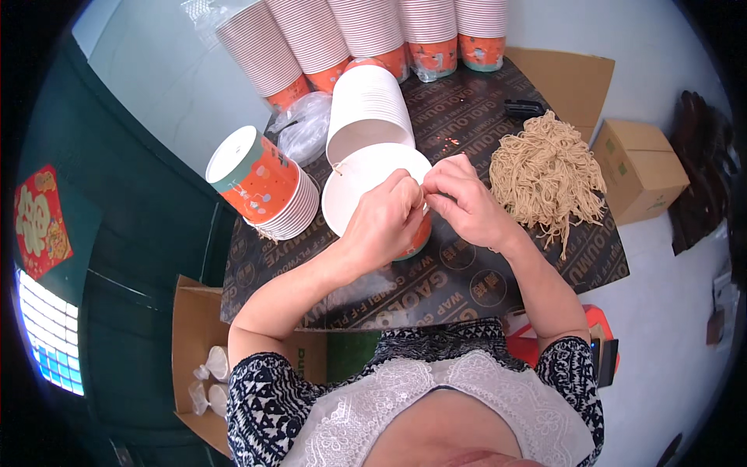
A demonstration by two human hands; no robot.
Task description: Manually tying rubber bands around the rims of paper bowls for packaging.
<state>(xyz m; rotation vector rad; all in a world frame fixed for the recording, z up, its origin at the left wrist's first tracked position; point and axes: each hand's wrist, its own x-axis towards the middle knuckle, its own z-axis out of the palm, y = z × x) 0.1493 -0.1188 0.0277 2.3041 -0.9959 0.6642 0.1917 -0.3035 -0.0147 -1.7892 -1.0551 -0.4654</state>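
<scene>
A paper bucket (366,183), white inside and orange outside, leans on the table in front of me with its mouth turned up. A short loop of tan string pokes through the left side of its rim. My left hand (387,215) is closed at the right part of the rim, covering some of the mouth. Beside it my right hand (467,201) pinches with thumb and forefinger, the fingertips of both hands nearly meeting. Whatever lies between the fingers is too small and hidden to make out.
Left stands an upturned stack of orange paper buckets (261,183). Behind lies a stack of white buckets (369,117), near a clear plastic bag (305,132). Several tall bucket stacks (358,31) line the back. A tan string heap (545,175) and black object (524,108) are right.
</scene>
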